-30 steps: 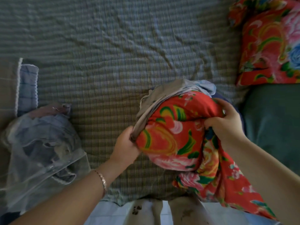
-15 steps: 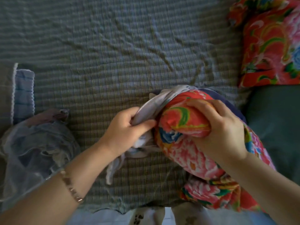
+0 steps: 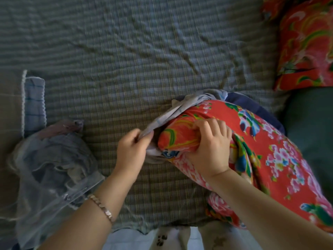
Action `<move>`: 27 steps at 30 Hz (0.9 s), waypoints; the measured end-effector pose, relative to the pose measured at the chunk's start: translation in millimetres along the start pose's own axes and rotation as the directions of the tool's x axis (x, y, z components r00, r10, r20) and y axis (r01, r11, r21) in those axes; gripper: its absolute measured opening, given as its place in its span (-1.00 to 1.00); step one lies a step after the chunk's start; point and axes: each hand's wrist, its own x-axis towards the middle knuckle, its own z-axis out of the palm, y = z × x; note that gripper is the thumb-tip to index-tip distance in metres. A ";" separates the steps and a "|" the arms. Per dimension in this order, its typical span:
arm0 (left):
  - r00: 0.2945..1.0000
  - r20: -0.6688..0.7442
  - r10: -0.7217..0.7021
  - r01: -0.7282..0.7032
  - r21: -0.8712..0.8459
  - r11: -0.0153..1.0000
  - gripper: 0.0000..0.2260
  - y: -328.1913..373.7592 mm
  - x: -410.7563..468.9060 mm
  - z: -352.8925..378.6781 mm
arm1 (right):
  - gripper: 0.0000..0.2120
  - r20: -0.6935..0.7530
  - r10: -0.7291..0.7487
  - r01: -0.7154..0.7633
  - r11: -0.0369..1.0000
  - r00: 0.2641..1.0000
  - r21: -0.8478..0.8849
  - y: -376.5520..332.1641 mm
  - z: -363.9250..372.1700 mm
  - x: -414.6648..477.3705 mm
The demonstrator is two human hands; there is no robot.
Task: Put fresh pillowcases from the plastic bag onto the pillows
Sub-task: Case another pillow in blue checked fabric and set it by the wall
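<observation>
Both hands are grasping: the left hand (image 3: 132,150) pinches the rim of the pale pillowcase (image 3: 180,109), likely to hold its mouth wide, while the right hand (image 3: 210,147) clenches the end of the red flowered pillow (image 3: 261,141), seemingly to stuff it inside. It lies on the checked bed (image 3: 126,51), mostly uncovered. Beside the left arm, the clear plastic bag (image 3: 45,186) holds bluish cloth, probably another case.

The left hand (image 3: 131,152) and right hand (image 3: 210,152) run into bare forearms at 7 and 5 o'clock. The left wrist wears a bracelet (image 3: 103,208) of flat, pale metal links with a pinkish sheen. At 6 o'clock, pale legwear bears a dark paw print (image 3: 159,239).
</observation>
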 end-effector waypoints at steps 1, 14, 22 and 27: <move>0.993 0.071 -0.095 0.103 -0.107 0.989 -0.68 -2.0 -0.5 -0.4 | -0.48 0.027 -0.001 0.000 0.999 1.000 0.048 -2.0 -4.1 1.1; 0.940 0.342 -0.020 0.091 -0.192 0.977 -0.89 63.7 -31.2 9.9 | -0.58 0.317 0.011 -0.078 0.976 0.948 0.201 -19.6 -24.4 1.1; 0.955 0.228 -0.188 0.223 -0.140 0.965 -0.80 38.9 -31.3 11.1 | -0.67 0.695 0.095 -0.055 0.995 0.713 -0.079 -43.9 23.1 33.4; 0.965 -0.189 -0.184 0.187 -0.002 0.982 -0.82 15.5 11.3 -6.3 | -0.34 0.679 -0.127 0.239 0.968 0.723 -0.073 -44.1 19.6 3.5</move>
